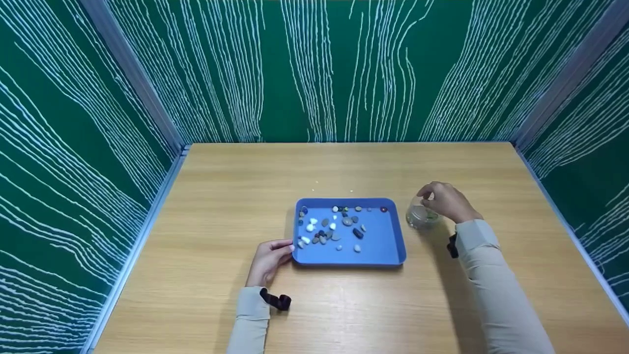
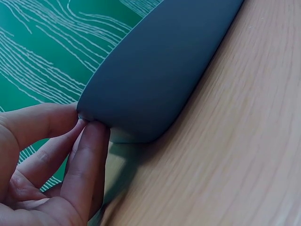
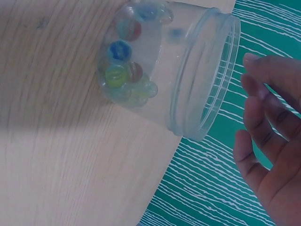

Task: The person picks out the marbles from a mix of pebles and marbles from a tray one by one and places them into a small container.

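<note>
My left hand [image 1: 269, 259] holds the left wall of a shallow blue tray [image 1: 399, 246], thumb and fingertips pinching its rim near the front corner. Several small stones lie in the tray, among them a dark oblong stone [image 1: 358, 233], white pebbles [image 1: 310, 227] and a red marble [image 1: 384, 209]. To the right of the tray stands a clear plastic jar [image 3: 181, 70] without a lid. Glass marbles, one blue [image 3: 119, 51] and one yellow-green [image 3: 115, 76], rest at its bottom. Just above the jar's mouth is my right hand [image 1: 449, 201], fingers loosely bent, nothing visible between them.
A light wood table [image 1: 196, 216] carries everything. Green panels [image 1: 275, 73] with white wavy lines enclose it at the back and both sides. Small white specks [image 1: 317, 182] lie behind the tray. Dark straps [image 1: 276, 299] circle the wrists.
</note>
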`<state>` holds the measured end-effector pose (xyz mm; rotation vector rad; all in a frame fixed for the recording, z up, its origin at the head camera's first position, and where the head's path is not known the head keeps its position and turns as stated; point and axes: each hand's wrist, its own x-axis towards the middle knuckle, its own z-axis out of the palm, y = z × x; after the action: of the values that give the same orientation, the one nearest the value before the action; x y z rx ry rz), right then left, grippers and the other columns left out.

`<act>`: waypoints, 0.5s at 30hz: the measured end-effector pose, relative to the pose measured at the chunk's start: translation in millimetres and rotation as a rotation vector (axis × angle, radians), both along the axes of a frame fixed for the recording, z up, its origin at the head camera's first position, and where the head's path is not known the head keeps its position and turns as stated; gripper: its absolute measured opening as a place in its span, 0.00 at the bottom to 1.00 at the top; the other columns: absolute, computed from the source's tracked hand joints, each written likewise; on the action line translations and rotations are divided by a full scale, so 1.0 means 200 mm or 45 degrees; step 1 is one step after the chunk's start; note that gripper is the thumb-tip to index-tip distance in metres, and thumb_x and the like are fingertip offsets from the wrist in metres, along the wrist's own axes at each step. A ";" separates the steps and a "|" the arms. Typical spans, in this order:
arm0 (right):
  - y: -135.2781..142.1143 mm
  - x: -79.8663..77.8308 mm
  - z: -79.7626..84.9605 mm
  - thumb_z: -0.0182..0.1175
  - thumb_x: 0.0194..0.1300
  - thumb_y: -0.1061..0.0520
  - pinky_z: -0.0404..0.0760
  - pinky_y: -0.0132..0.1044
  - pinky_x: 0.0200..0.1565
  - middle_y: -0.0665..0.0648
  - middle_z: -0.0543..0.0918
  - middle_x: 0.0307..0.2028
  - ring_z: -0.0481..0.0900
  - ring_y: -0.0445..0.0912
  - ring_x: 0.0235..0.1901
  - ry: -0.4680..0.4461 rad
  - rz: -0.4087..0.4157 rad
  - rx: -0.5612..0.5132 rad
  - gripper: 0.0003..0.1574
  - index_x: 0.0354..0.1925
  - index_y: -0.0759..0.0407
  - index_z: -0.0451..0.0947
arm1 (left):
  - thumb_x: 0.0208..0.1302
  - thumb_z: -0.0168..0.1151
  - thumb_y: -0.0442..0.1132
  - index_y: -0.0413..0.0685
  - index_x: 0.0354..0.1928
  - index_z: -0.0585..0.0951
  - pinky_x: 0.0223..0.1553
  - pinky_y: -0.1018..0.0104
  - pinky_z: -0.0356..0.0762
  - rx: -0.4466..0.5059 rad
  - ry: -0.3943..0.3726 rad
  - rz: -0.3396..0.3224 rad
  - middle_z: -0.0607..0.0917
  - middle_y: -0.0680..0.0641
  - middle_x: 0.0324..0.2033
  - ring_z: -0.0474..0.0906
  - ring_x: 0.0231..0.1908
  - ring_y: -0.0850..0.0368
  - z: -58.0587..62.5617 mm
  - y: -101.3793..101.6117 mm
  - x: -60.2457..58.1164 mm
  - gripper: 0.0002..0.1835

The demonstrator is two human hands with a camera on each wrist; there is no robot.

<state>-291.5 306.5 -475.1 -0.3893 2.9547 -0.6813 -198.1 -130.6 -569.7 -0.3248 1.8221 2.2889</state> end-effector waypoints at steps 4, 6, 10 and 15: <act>0.00 0.00 0.00 0.57 0.64 0.65 0.80 0.48 0.38 0.66 0.82 0.41 0.78 0.55 0.39 -0.041 -0.032 -0.009 0.13 0.46 0.67 0.81 | 0.58 0.61 0.24 0.19 0.51 0.75 0.48 0.66 0.83 -0.002 -0.002 -0.002 0.85 0.43 0.39 0.81 0.40 0.58 0.00 0.00 0.00 0.19; 0.00 0.00 0.00 0.57 0.64 0.65 0.80 0.48 0.39 0.66 0.82 0.41 0.78 0.56 0.40 -0.048 -0.032 -0.015 0.13 0.46 0.67 0.81 | 0.58 0.61 0.24 0.19 0.51 0.75 0.48 0.65 0.83 -0.008 -0.013 0.004 0.85 0.43 0.39 0.81 0.40 0.58 0.00 0.00 0.00 0.18; 0.00 0.00 -0.01 0.58 0.64 0.65 0.81 0.49 0.39 0.66 0.82 0.41 0.78 0.56 0.40 -0.043 -0.022 -0.020 0.13 0.46 0.68 0.81 | 0.58 0.61 0.23 0.19 0.51 0.75 0.48 0.65 0.83 -0.008 -0.024 0.010 0.84 0.43 0.39 0.81 0.40 0.58 0.01 0.00 0.00 0.18; -0.01 0.00 -0.01 0.57 0.64 0.65 0.81 0.48 0.39 0.66 0.82 0.41 0.78 0.55 0.40 -0.055 -0.022 -0.016 0.13 0.46 0.67 0.81 | 0.58 0.61 0.23 0.19 0.51 0.75 0.48 0.66 0.83 -0.003 -0.028 0.007 0.85 0.43 0.39 0.81 0.39 0.59 0.01 0.00 0.00 0.19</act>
<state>-291.8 305.5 -476.7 -0.3457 2.9183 -0.7013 -197.6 -130.9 -568.4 -0.3544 1.8153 2.2776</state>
